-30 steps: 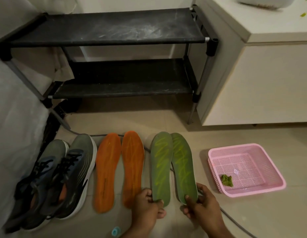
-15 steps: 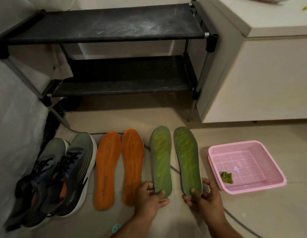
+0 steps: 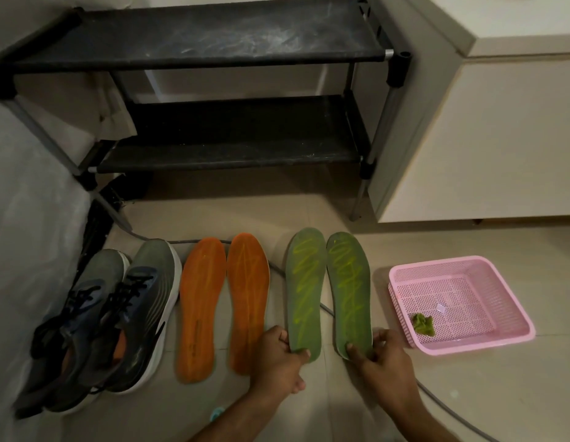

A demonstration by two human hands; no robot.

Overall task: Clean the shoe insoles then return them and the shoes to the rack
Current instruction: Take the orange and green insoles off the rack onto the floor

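Two green insoles lie side by side on the tiled floor, undersides up. My left hand [image 3: 279, 357] pinches the heel of the left green insole [image 3: 304, 288]. My right hand [image 3: 381, 354] pinches the heel of the right green insole [image 3: 349, 288]. Two orange insoles [image 3: 224, 301] lie flat to their left, untouched. A pair of grey and dark blue running shoes [image 3: 114, 320] stands at the far left. The black two-shelf rack [image 3: 213, 36] stands behind, with both shelves bare.
A pink mesh basket [image 3: 462, 266] holding a small green cloth [image 3: 423, 323] sits on the floor at right. A grey cable [image 3: 443, 400] runs under the insoles. A white cabinet [image 3: 500, 138] stands right of the rack; a pale covered surface fills the left edge.
Both hands have slid the green insoles on the floor: they were overlapped, then splayed apart, and now lie parallel and close together. The view has shifted slightly.
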